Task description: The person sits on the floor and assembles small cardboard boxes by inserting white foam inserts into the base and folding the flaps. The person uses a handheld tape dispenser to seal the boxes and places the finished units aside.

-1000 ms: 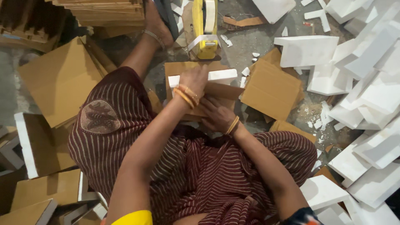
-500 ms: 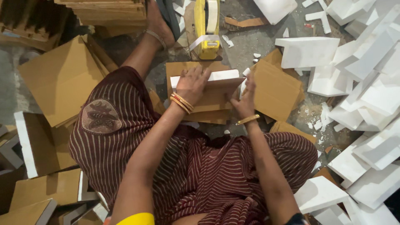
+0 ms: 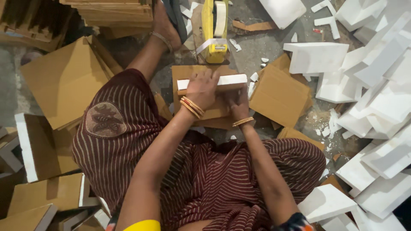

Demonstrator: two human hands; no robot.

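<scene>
white foam blocks (image 3: 376,85), heaped at right, loose. flat cardboard sheets (image 3: 64,81), stacked at left. yellow tape dispenser (image 3: 214,30), standing beyond, untouched. cardboard piece (image 3: 205,113) on floor ahead, partly folded around foam strip (image 3: 233,80); wrapping unfinished, untaped. left hand (image 3: 201,90) pressed flat on strip. right hand (image 3: 239,102) curled, gripping cardboard edge.

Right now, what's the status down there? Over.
Left hand pressing white foam strip onto cardboard piece. Right hand gripping its edge. Yellow tape dispenser just beyond.

My left hand (image 3: 201,89) and right hand (image 3: 238,102) on the foam strip (image 3: 231,80) atop the cardboard piece (image 3: 188,72), tape dispenser (image 3: 214,32) beyond, foam blocks (image 3: 376,85) right.
</scene>
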